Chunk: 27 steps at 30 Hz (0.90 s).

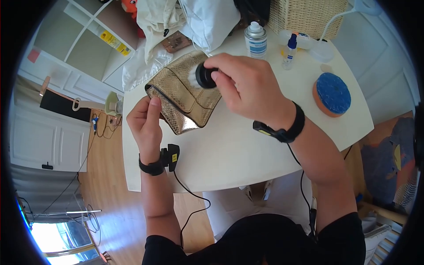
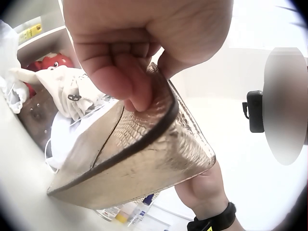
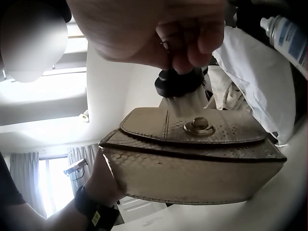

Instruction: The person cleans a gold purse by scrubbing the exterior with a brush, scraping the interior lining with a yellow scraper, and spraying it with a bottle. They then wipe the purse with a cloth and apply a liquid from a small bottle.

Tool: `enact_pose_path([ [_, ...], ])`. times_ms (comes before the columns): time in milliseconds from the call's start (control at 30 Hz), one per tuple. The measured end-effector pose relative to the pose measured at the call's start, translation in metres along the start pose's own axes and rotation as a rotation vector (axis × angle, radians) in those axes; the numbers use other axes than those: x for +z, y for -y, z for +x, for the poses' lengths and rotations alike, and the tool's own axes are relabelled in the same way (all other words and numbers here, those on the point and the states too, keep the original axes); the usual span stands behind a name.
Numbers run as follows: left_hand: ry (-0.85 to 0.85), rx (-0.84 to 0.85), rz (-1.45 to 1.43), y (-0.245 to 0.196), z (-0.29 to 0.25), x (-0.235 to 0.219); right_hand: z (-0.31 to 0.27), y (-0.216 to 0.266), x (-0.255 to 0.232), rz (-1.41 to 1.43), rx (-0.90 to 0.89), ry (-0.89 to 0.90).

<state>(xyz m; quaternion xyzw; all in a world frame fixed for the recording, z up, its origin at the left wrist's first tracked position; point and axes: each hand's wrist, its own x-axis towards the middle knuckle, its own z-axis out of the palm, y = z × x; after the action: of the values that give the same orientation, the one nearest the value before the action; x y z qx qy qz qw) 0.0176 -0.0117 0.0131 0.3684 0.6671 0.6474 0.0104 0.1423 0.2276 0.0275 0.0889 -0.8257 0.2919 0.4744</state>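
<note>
Gold and scaly, the bag point(image 1: 179, 84) sits tilted over the worktop point(image 1: 238, 159), 1 edge pinched in your left hand point(image 1: 148, 121). It looks light, fairly stiff, slick; favour seamed edges. Your right hand point(image 1: 247, 84) grips the brush point(image 1: 206, 76).

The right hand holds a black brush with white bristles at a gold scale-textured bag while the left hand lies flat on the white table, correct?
Not quite: the left hand grips an edge of the gold bag, as the left wrist view shows; the right hand does hold the black brush.
</note>
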Motion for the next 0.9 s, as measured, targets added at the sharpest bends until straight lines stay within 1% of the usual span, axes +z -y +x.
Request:
enact_pose_path([
  [33, -0.016, 0.004, 0.003, 0.0, 0.0, 0.001, 0.0, 0.006, -0.001, 0.026, -0.041, -0.018],
  [100, -0.095, -0.053, -0.115, 0.0, 0.0, 0.005, 0.002, 0.014, 0.0, 0.071, -0.102, -0.029],
  [167, -0.118, -0.05, -0.102, -0.003, 0.0, 0.007, 0.002, 0.019, 0.003, 0.185, -0.057, -0.059],
  [200, -0.117, -0.055, -0.098, -0.003, 0.001, 0.008, 0.0, 0.023, 0.003, 0.247, 0.007, -0.022],
  [233, -0.115, -0.063, -0.096, -0.003, 0.001, 0.008, 0.0, 0.024, 0.004, 0.258, -0.002, -0.013],
  [300, -0.115, -0.062, -0.128, 0.0, 0.003, 0.01, -0.001, 0.023, 0.004, 0.326, 0.158, 0.059],
  [333, -0.122, -0.06, -0.177, -0.003, 0.003, 0.015, -0.002, 0.021, 0.005, 0.329, 0.149, 0.071],
  [367, -0.131, -0.054, -0.228, -0.005, 0.004, 0.017, -0.003, 0.017, 0.006, 0.372, 0.193, 0.051],
  [400, -0.088, -0.064, -0.258, 0.0, 0.002, 0.014, -0.004, 0.015, 0.007, 0.414, 0.235, 0.034],
  [433, -0.109, -0.058, -0.265, 0.0, 0.0, 0.013, -0.004, 0.013, 0.008, 0.415, 0.222, 0.052],
  [500, -0.025, -0.075, -0.253, -0.001, 0.0, 0.015, -0.002, 0.009, 0.008, 0.385, 0.198, 0.011],
  [533, 0.079, -0.105, -0.295, -0.005, 0.001, 0.011, -0.001, 0.009, 0.007, 0.38, 0.181, 0.026],
  [567, 0.066, -0.093, -0.308, -0.01, 0.001, 0.013, 0.0, 0.008, 0.005, 0.379, 0.218, 0.007],
  [600, 0.177, -0.028, -0.279, -0.016, 0.001, 0.016, 0.001, 0.008, 0.002, 0.377, 0.257, -0.013],
  [633, 0.288, 0.036, -0.248, -0.02, 0.001, 0.018, 0.003, 0.007, -0.002, 0.367, 0.247, 0.0],
  [667, 0.371, 0.05, -0.261, -0.016, 0.001, 0.017, 0.004, 0.006, -0.006, 0.403, 0.311, -0.003],
  [700, 0.362, 0.059, -0.272, -0.013, 0.001, 0.017, 0.006, 0.005, -0.01, 0.438, 0.376, -0.006],
  [733, 0.385, 0.066, -0.254, -0.011, 0.0, 0.017, 0.008, 0.003, -0.013, 0.43, 0.369, 0.004],
  [767, 0.411, 0.072, -0.234, -0.012, -0.001, 0.018, 0.009, 0.003, -0.016, 0.484, 0.403, 0.001],
  [800, 0.314, 0.129, -0.218, -0.015, -0.003, 0.025, 0.011, 0.004, -0.019, 0.538, 0.437, -0.006],
  [833, 0.313, 0.136, -0.224, -0.014, -0.005, 0.025, 0.011, 0.004, -0.022, 0.531, 0.432, -0.004],
  [900, 0.196, 0.075, 0.016, -0.009, -0.006, 0.026, 0.012, 0.006, -0.026, 0.535, 0.362, -0.087],
])
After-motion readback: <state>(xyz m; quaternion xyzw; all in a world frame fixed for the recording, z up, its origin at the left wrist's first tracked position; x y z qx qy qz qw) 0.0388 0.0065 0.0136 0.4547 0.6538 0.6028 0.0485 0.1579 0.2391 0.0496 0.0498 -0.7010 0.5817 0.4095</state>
